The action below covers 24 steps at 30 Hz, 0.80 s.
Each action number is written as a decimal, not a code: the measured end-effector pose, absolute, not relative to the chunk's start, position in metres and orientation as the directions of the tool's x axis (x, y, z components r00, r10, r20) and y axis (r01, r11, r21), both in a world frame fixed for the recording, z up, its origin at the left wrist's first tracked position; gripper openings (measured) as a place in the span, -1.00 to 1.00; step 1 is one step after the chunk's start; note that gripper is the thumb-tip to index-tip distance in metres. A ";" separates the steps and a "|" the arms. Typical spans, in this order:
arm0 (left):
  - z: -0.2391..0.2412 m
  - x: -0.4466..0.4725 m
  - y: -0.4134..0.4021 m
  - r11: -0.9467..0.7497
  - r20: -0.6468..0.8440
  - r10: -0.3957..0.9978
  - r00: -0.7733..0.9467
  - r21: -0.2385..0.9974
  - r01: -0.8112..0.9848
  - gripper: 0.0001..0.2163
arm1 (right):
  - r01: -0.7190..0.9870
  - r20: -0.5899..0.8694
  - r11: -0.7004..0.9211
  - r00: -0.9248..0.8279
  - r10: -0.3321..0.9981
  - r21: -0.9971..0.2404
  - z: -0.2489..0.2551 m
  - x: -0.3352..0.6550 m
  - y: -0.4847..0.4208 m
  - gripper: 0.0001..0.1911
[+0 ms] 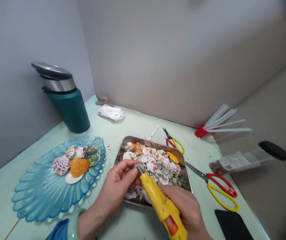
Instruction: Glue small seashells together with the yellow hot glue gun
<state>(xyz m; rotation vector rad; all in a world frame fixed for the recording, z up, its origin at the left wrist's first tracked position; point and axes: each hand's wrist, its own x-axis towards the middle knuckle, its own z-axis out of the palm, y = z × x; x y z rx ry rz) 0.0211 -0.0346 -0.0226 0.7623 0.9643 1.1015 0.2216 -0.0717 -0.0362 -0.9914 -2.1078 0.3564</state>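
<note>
My left hand [123,178] pinches a small greenish-grey shell [140,166] over the metal tray. In my right hand [186,206] is a yellow hot glue gun [159,200], its metal nozzle pointing up and left, right at the shell; whether they touch I cannot tell. Beneath both hands, the rectangular metal tray [189,180] holds many loose seashells [151,165], white, pink-striped, orange and green. On the left, a blue scalloped glass dish [35,186] bears several shells, among them an orange scallop [78,166].
A green bottle [69,106] stands at the back left near a white tissue packet [111,112]. Small scissors [174,140] and large scissors [215,183] lie right of the tray. Glue sticks in a red cup [200,131], a clear jar [242,161] and a black phone-like slab [232,225] sit farther right.
</note>
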 end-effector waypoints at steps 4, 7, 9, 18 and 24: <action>-0.023 0.021 -0.034 0.296 -0.257 0.955 0.150 0.875 -0.384 -0.72 | 0.542 0.509 0.657 -0.418 0.752 -0.525 -0.035 0.223 -0.072 -0.69; -0.024 0.021 -0.034 0.286 -0.254 0.958 0.132 0.874 -0.393 -0.74 | 0.544 0.529 0.669 -0.417 0.739 -0.506 -0.035 0.224 -0.072 -0.70; -0.025 0.021 -0.033 0.270 -0.239 0.963 0.125 0.878 -0.396 -0.76 | 0.544 0.535 0.670 -0.413 0.737 -0.504 -0.035 0.224 -0.072 -0.69; -0.024 0.021 -0.034 0.270 -0.231 0.961 0.149 0.895 -0.355 -0.72 | 0.549 0.529 0.658 -0.399 0.749 -0.516 -0.037 0.223 -0.073 -0.65; -0.024 0.021 -0.033 0.263 -0.234 0.965 0.121 0.888 -0.377 -0.72 | 0.536 0.550 0.663 -0.382 0.743 -0.523 -0.029 0.220 -0.072 -0.70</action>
